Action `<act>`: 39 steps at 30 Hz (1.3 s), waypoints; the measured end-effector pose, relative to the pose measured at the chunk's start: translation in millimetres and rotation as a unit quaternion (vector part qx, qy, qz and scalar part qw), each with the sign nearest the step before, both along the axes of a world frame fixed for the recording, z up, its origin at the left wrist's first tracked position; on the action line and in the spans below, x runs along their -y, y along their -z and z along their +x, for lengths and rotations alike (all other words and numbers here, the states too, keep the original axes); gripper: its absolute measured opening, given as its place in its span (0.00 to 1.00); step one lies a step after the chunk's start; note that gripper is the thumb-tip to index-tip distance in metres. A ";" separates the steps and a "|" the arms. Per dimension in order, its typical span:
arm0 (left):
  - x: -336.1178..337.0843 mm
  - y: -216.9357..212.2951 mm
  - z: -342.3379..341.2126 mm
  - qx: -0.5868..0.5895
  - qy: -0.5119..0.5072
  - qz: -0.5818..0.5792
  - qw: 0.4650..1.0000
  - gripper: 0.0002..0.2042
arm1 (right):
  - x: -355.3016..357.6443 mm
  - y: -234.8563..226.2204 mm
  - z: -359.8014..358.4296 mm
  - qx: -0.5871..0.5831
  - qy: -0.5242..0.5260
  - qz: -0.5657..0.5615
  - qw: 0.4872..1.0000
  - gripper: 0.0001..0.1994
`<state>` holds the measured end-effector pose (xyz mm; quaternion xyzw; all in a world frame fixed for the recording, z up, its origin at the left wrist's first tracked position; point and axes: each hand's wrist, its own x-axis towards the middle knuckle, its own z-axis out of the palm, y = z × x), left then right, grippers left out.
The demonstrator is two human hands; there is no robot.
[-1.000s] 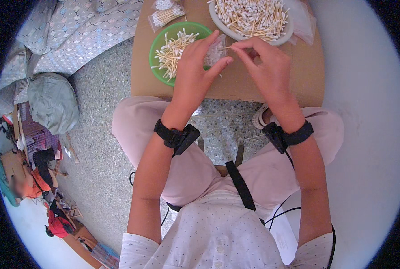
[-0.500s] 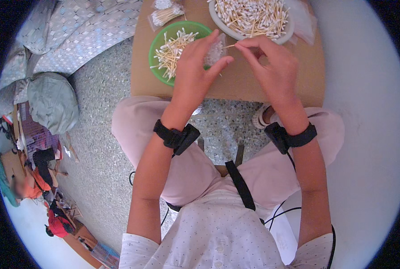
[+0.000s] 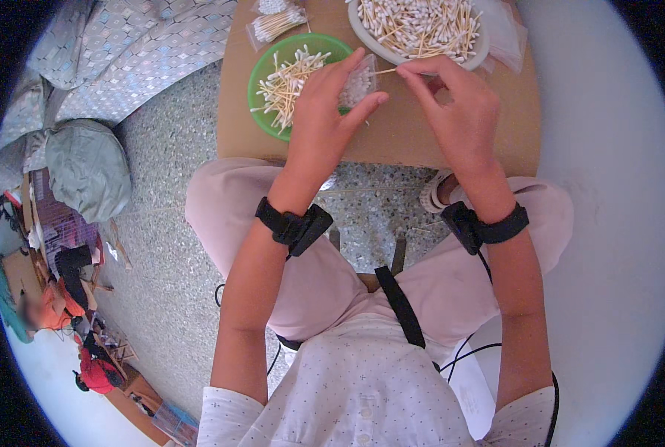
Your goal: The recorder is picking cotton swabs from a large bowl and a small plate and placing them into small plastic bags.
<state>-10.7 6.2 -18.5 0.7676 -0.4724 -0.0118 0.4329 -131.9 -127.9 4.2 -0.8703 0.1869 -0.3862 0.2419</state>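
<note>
The right hand's (image 3: 459, 112) fingers (image 3: 414, 74) were pinched shut on one swab (image 3: 386, 71), a thin wooden stick with its free end aimed leftward at the bag (image 3: 358, 83). The left hand (image 3: 321, 123) had thumb and fingers closed around that bag, a small clear plastic pouch already showing white cotton tips inside. The swab's long axis lay nearly level, across the gap between the two hands, so the bag sat just left of the right fingertips, almost touching the stick's end. The right hand was the nearer to the swab; the left only steadied the pouch. Beyond the fingers stood a white dish (image 3: 362, 33) heaped with swabs; left of them a green plate (image 3: 258, 74) held a looser scatter. Both rested on a brown cardboard top (image 3: 422, 141), matte and flat.
</note>
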 end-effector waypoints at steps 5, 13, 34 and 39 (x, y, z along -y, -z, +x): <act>0.1 1.6 -0.2 0.004 0.002 -0.007 1.000 0.28 | -0.9 3.1 1.0 -0.002 -0.009 -0.001 1.000 0.05; 0.8 2.1 -0.4 0.006 0.001 -0.003 1.000 0.28 | -3.9 8.0 3.0 -0.013 -0.023 0.000 1.000 0.06; 0.8 0.9 -1.5 -0.008 0.015 -0.004 1.000 0.28 | -0.3 6.1 0.8 0.031 -0.011 0.002 0.999 0.06; -0.1 2.3 -2.0 0.015 -0.005 0.003 1.000 0.27 | -0.8 5.3 0.5 0.034 -0.003 0.004 0.999 0.06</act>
